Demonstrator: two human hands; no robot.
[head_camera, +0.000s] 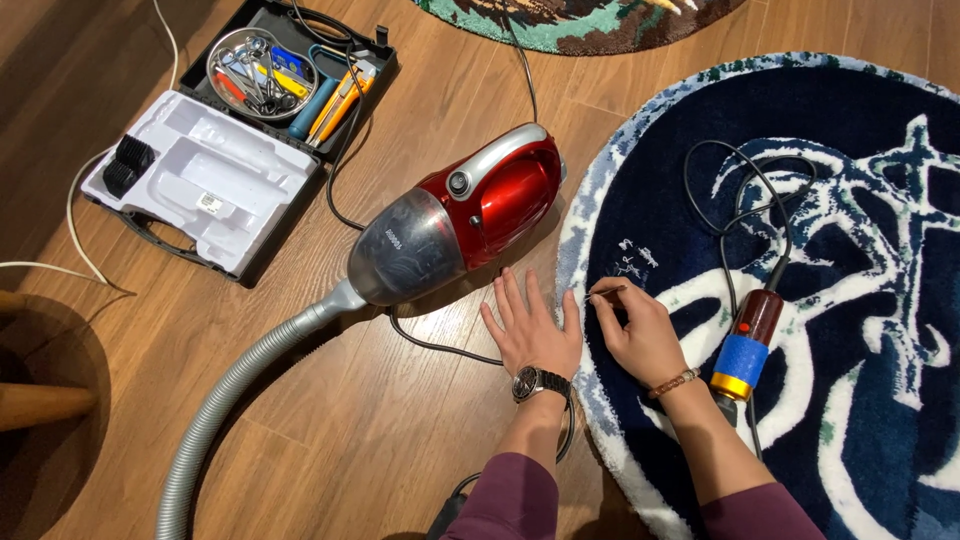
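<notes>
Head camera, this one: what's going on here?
A person kneels at a dark blue and white rug. The right hand pinches a thin tool against the rug's edge; the left hand lies flat on the wood floor. A red vacuum cleaner and an open tool case sit nearby.

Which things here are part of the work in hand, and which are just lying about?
In use: right hand pinching a thin tool on the navy rug; left hand flat at its edge.

Lying about: red vacuum, corded trimmer, open tool case.
</notes>
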